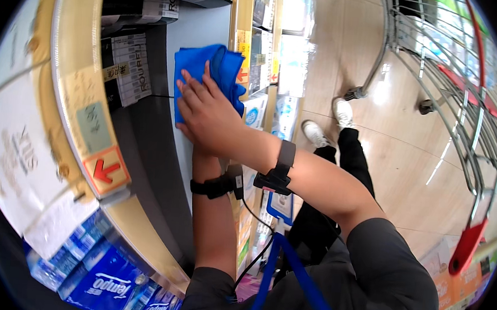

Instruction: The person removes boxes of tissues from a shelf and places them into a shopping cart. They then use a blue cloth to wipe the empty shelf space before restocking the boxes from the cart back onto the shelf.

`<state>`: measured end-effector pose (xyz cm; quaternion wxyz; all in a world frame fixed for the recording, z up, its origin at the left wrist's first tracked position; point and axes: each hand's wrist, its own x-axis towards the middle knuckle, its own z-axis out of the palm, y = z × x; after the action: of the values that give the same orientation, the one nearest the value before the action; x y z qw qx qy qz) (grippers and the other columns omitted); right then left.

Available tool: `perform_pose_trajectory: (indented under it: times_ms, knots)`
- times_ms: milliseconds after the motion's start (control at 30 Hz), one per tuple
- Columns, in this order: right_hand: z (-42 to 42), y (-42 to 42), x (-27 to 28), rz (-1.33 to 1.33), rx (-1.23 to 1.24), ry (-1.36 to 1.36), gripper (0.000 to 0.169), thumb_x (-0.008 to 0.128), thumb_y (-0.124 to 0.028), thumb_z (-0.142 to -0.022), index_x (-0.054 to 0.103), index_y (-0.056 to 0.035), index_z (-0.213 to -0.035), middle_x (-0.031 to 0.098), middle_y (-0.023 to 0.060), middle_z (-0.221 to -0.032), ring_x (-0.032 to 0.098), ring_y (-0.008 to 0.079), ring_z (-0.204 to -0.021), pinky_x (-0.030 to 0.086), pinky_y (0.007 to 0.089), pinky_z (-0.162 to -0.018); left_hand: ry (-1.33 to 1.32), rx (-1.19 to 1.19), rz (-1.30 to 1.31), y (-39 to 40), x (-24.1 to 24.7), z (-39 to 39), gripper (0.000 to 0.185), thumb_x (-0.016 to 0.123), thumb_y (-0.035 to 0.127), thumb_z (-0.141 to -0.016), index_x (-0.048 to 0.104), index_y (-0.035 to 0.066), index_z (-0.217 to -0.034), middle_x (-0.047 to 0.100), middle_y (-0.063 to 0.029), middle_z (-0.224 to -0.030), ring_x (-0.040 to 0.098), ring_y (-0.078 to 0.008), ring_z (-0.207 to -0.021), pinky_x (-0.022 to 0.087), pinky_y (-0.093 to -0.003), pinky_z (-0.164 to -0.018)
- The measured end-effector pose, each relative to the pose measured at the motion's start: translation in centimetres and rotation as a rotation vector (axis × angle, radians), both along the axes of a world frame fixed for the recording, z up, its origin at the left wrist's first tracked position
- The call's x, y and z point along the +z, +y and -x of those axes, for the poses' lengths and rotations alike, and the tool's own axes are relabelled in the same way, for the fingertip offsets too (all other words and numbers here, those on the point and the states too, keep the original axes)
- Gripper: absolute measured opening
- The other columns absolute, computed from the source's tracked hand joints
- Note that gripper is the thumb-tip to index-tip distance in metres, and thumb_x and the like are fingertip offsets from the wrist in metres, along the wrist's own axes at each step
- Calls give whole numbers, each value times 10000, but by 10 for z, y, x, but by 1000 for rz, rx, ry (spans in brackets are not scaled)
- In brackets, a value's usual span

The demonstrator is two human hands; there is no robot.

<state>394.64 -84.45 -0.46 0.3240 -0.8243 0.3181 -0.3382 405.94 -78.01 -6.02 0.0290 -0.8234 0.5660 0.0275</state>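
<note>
A folded blue cloth (214, 57) lies against the pale grey shelf panel (197, 26) in front of me. My right hand (210, 113) rests flat on it, fingers stretched out. Beneath that hand my left hand (185, 129) is mostly covered, so its grip on the cloth is hidden. The two hands overlap at the cloth's lower part. Each wrist wears a black strap with a small device: the left strap (211, 187) and the right strap (280, 170).
Black-and-white packaged goods (131, 69) stand left of the cloth, above a dark shelf surface (148, 165). A yellow shelf edge (81, 78) carries price tags. Blue Tempo packs (106, 279) sit lower left. At right, a wire shopping cart (448, 74) stands on the tiled floor (412, 166).
</note>
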Motion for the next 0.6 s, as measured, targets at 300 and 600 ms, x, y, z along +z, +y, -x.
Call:
perform_pose_trajectory:
  times_ms: [300, 600]
  knots:
    - [-4, -59, -29, 8, -88, -56, 516, 630, -427, -917, 656, -24, -1239, 570, 171, -1347, 455, 382, -1317, 281, 544, -1135, 27, -75, 15, -112, -5, -31, 571, 384, 427, -1049, 288, 230, -1576, 173, -238, -1626, 162, -460, -1488, 149, -585, -1181]
    - [-26, -5, -23, -100, 303, 145, 568, 540, -478, -963, 614, -52, -1330, 519, 143, -1430, 328, 369, -1433, 236, 536, -1166, -48, 94, 13, -19, -11, -35, 591, 420, 451, -1032, 294, 252, -1574, 178, -232, -1625, 175, -459, -1483, 161, -591, -1175]
